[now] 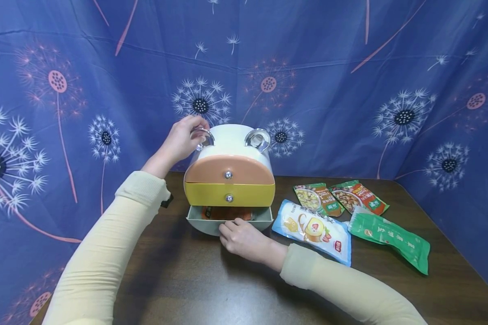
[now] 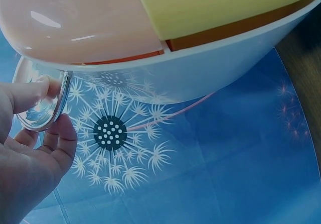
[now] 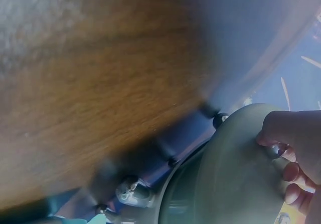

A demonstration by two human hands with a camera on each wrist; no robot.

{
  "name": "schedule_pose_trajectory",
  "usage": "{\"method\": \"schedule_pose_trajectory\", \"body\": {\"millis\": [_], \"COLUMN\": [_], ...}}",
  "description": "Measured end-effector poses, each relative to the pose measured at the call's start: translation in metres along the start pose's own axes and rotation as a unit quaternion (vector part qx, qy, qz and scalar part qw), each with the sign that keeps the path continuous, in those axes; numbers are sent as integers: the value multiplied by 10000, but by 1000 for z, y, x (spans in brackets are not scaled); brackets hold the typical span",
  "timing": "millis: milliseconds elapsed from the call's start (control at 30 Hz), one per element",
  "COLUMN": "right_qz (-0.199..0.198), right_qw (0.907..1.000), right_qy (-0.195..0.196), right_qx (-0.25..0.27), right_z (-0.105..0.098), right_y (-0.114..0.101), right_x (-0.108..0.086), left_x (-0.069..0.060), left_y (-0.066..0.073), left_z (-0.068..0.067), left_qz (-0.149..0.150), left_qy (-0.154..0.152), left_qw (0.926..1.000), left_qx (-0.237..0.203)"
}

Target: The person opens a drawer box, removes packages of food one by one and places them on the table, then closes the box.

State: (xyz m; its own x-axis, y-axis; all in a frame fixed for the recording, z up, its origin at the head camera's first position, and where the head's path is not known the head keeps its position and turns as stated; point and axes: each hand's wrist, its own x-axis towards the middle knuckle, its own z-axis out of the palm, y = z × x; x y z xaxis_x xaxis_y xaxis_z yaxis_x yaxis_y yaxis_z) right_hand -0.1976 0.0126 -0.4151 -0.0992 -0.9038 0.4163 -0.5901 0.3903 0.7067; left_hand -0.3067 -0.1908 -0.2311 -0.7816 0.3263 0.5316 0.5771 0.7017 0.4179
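Note:
A small white drawer cabinet [image 1: 233, 135] stands on the table, with an orange top drawer [image 1: 207, 168], a yellow middle drawer [image 1: 203, 194] and a grey-green bottom drawer [image 1: 201, 225]. The bottom drawer is pulled out, and an orange-brown packet [image 1: 229, 213] lies inside. My left hand [image 1: 184, 139] grips the silver ear-shaped ring [image 2: 42, 106] on the cabinet's upper left, thumb on one side and fingers on the other. At the bottom drawer's front, my right hand [image 1: 244, 240] pinches its small silver knob [image 3: 275, 150]. In the head view that hand hides the knob.
Right of the cabinet lie a blue-white pouch [image 1: 313, 230], a green packet [image 1: 392, 237] and two orange-green food packets, one nearer [image 1: 319, 198] and one farther right [image 1: 359, 196]. Another silver ring [image 1: 258, 139] tops the cabinet's right. A blue dandelion-print cloth [image 1: 329, 90] hangs behind the table [image 1: 211, 280].

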Motion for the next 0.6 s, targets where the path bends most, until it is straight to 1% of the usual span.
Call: {"method": "schedule_pose_trajectory", "body": {"millis": [133,267,400,600], "right_qz": [-95,-197,-322,-401], "right_qw": [9999,9998,9994,9989], "right_qy": [85,25,-100,-245], "right_qx": [-28,-93,-99,-94], "right_z": [-13,-25,-31,-33], "right_y": [1,2,1,-1], "right_x": [3,5,5,5], "left_x": [1,1,2,3], "left_y": [-1,-1,-2,-4], "left_z": [0,1,1,3], "left_qz": [-6,9,8,-15], "left_qy": [-17,-12,-18,-28], "left_qw": [10000,10000,10000,10000], "left_qx": [-8,-2,-28,-38]}}
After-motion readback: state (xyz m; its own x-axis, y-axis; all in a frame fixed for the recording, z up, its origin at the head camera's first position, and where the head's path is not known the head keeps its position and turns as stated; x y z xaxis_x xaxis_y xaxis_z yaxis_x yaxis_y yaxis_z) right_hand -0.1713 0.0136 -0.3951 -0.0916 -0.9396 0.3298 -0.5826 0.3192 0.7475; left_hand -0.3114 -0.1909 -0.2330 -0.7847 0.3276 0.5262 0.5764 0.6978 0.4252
